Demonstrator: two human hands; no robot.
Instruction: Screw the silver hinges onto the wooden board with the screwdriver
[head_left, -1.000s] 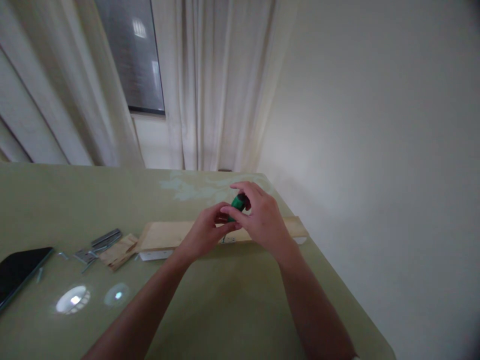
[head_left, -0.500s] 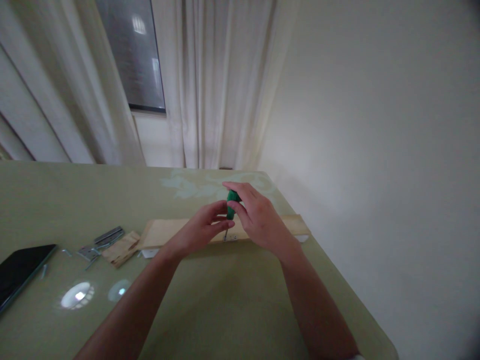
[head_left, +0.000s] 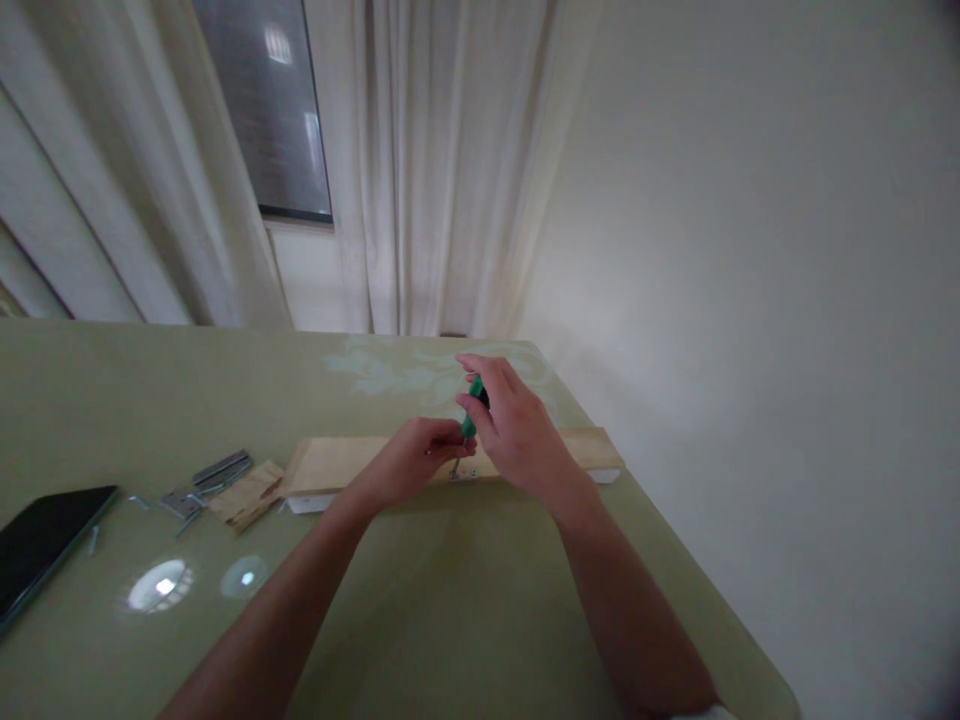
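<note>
My right hand (head_left: 521, 425) is closed around the green handle of a screwdriver (head_left: 470, 425), which leans with its top to the right. Close below it, the fingers of my left hand (head_left: 416, 455) are pinched at the screwdriver's thin shaft. The tip reaches down to a small metal fitting (head_left: 471, 474) at the near edge of a long pale wooden board (head_left: 337, 460). Whether the tip sits in a screw is too small to tell. My left hand covers part of the board.
Left of the board lie a small wooden piece (head_left: 246, 496), a grey metal hinge-like part (head_left: 222, 468) and several loose screws (head_left: 139, 502). A dark phone or tablet (head_left: 49, 540) rests farther left on the green table (head_left: 420, 620). A wall (head_left: 750, 300) borders the right side.
The screwdriver has tilted, its handle now leaning farther right. My right hand has shifted slightly up and right, and my left fingers have drawn closer together around the shaft.
</note>
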